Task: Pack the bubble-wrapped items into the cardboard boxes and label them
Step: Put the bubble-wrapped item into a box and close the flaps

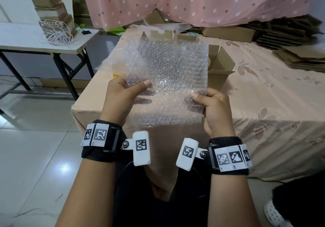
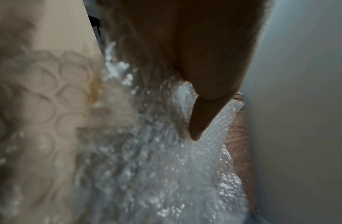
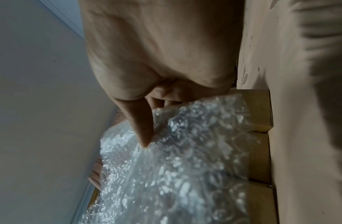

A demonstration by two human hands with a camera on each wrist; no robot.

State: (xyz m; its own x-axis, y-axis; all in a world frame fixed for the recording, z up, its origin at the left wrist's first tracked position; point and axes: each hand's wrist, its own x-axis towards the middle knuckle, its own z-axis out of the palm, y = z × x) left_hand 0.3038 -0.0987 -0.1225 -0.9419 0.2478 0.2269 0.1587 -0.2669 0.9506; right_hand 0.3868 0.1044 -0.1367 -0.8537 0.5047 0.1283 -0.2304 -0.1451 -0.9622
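A clear square sheet of bubble wrap (image 1: 167,79) is held up flat above the cloth-covered table (image 1: 263,103). My left hand (image 1: 123,93) pinches its lower left edge, thumb on top. My right hand (image 1: 213,107) pinches the lower right edge the same way. The bubble wrap (image 2: 157,166) fills the left wrist view under the left hand's thumb (image 2: 200,118); in the right wrist view the bubble wrap (image 3: 185,166) lies under the thumb (image 3: 141,128). Just right of the sheet an open cardboard box (image 1: 219,65) stands on the table. A small yellow item (image 1: 118,74) shows behind the sheet's left edge.
More open boxes (image 1: 158,33) stand behind the sheet. Flat cardboard stacks (image 1: 299,56) lie at the far right. A folding table (image 1: 35,40) at left carries tangled white cord (image 1: 58,33) and stacked boxes. A pink dotted curtain (image 1: 193,0) hangs behind.
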